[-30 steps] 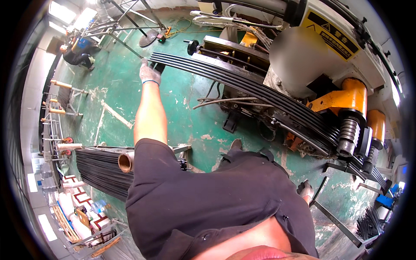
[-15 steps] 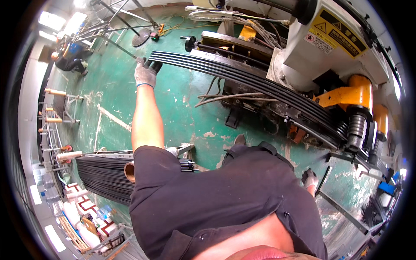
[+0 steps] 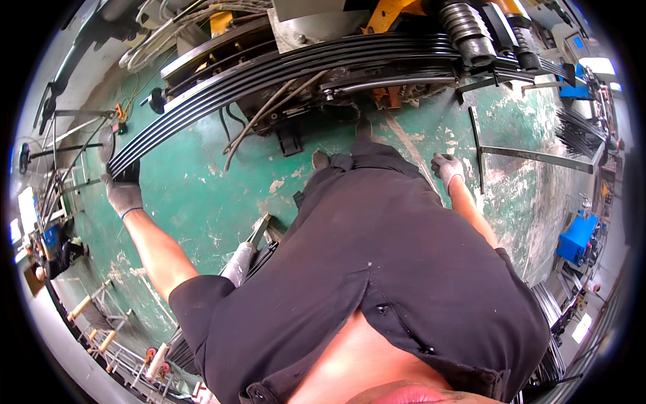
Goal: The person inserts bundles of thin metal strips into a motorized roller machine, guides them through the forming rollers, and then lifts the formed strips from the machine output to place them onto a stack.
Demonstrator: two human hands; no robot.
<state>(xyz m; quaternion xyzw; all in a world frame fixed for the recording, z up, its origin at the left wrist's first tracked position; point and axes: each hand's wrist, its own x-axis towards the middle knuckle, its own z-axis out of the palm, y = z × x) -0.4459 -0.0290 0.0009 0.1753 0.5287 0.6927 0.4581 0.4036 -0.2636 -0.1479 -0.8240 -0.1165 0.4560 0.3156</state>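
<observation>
My left hand (image 3: 124, 194), in a light glove with dark fingertips, is closed around the left ends of several long black tubes (image 3: 222, 93). The thumb shows on the near side, and the other fingers are partly hidden behind the tube ends. The tubes lie side by side and run rightward across the machine, bending in the fisheye picture. Their right part passes by a ribbed metal roller (image 3: 465, 30). My right hand (image 3: 447, 170), gloved too, hangs low at my right side with loosely bent fingers and nothing visible in it.
The machine's base (image 3: 269, 114) and loose cables (image 3: 269, 111) lie ahead. A metal frame (image 3: 531, 156) stands at the right, with a blue box-shaped unit (image 3: 577, 237) beyond it. Close at my left is a rack end (image 3: 259, 232). Another person (image 3: 64, 259) is at the far left.
My view has turned rightward, so the machine and tubes sit farther left and higher. My left hand still holds the tube ends. More of my right hand and forearm shows.
</observation>
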